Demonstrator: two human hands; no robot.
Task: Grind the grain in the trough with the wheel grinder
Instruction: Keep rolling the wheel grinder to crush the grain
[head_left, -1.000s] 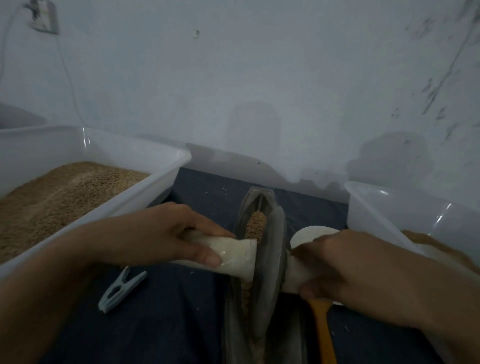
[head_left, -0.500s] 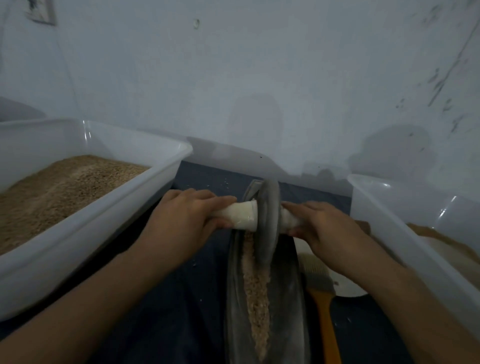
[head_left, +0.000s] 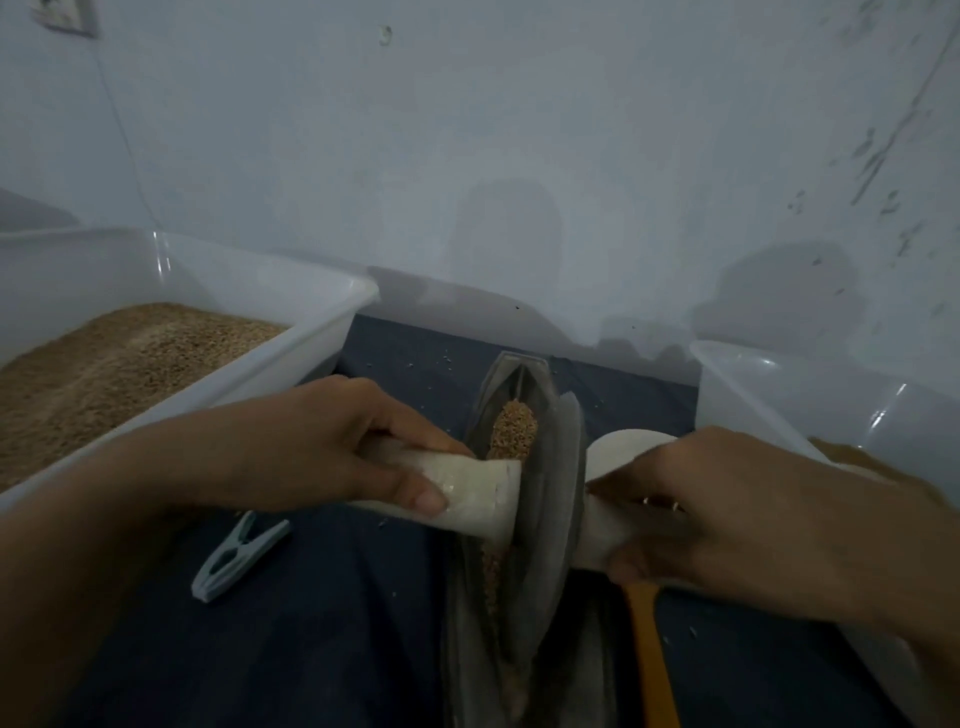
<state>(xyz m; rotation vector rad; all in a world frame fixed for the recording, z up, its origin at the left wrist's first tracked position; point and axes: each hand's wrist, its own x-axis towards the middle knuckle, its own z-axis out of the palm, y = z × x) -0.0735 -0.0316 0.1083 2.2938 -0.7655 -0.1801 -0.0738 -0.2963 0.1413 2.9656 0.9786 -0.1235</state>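
Grain (head_left: 511, 428) lies heaped and seemingly whole at the trough's (head_left: 511, 374) far end, so grinding looks partway done, with the left hand (head_left: 306, 447) and right hand (head_left: 727, 514) each gripping the wheel grinder's (head_left: 558, 499) handle

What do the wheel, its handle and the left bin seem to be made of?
Wheel: probably metal, dull grey with a thin edge. Handle: perhaps unpainted wood, pale and matte; the left hand grips it. Left bin: translucent white plastic, glossy, with glints on its wall.
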